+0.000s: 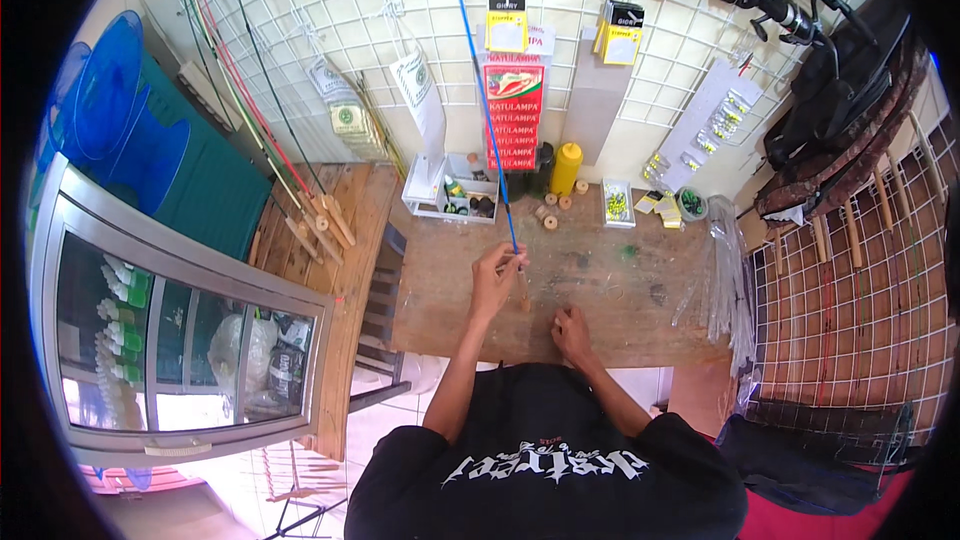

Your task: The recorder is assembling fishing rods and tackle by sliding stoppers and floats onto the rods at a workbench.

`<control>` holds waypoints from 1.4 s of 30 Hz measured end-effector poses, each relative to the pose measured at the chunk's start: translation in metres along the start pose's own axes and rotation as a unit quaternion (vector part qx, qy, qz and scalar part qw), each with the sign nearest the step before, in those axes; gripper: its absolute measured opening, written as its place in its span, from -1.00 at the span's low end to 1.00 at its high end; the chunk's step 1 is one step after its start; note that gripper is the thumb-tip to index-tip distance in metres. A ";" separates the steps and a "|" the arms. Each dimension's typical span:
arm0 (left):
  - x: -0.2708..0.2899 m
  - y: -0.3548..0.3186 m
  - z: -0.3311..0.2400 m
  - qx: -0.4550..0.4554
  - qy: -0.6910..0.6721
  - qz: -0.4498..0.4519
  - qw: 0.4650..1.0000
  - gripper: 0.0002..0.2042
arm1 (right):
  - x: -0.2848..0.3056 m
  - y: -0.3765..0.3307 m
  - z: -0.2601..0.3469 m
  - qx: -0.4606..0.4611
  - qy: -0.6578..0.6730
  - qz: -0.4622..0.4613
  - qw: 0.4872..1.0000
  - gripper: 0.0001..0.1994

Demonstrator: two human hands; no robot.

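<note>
My left hand (492, 282) is raised over the wooden table, its fingers pinched around the lower end of a thin blue fishing rod (478, 60). The rod slants up and slightly left, past the top of the view. A short, faint light-brown piece (524, 292) shows just below the fingertips; whether it belongs to the rod I cannot tell. My right hand (572, 335) rests near the table's front edge, fingers curled in. What it holds, if anything, is hidden.
On the table (620, 310) stand a white box of small bottles (455, 202), a yellow squeeze bottle (566, 170), wooden spools (550, 223) and a tray of green bits (617, 204). Rods with wooden handles (318, 225) lean left. A glass cabinet (190, 340) stands nearer. Tackle packets (507, 30) hang behind.
</note>
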State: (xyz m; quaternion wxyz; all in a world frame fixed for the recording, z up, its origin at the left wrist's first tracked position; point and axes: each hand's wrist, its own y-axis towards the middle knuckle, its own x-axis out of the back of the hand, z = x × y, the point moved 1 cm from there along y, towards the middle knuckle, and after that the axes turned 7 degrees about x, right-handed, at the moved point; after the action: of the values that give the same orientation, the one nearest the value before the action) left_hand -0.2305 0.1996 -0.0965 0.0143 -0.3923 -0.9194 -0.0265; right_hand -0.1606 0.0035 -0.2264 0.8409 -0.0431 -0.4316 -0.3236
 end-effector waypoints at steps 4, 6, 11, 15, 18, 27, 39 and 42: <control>-0.013 0.012 0.008 -0.023 0.000 0.014 1.000 -0.85 | 0.012 -0.018 -0.010 -0.018 -0.026 -0.003 1.000 -0.82; -0.019 0.017 0.010 -0.039 0.011 0.029 0.999 -0.86 | 0.017 -0.022 -0.012 -0.048 -0.002 -0.037 0.998 -0.82; -0.025 0.027 0.009 -0.029 0.023 0.048 0.998 -0.86 | 0.013 -0.021 -0.014 -0.041 -0.007 -0.041 0.998 -0.81; -0.023 0.029 0.011 -0.006 0.019 0.050 0.999 -0.83 | 0.008 -0.022 -0.018 -0.028 -0.028 -0.052 0.998 -0.82; -0.022 0.027 0.007 0.010 0.033 0.039 0.999 -0.78 | 0.006 -0.024 -0.022 -0.051 0.035 -0.040 0.997 -0.78; -0.017 0.014 0.004 -0.045 0.103 0.018 0.993 -0.62 | 0.030 -0.007 -0.001 -0.122 0.241 -0.008 0.963 -0.69; -0.017 -0.082 0.007 0.124 -0.062 0.040 0.990 -0.69 | 0.064 0.003 0.064 -0.102 0.501 -0.053 0.858 -0.65; -0.019 -0.100 0.001 0.217 -0.173 0.116 0.954 -0.70 | 0.059 0.001 0.073 -0.054 0.457 -0.075 0.884 -0.64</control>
State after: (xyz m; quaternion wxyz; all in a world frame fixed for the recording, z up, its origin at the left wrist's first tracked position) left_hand -0.2896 0.1167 -0.1023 -0.0570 -0.4825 -0.8394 0.2436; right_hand -0.1863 0.0001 -0.1365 0.9145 0.0964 0.0174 -0.3925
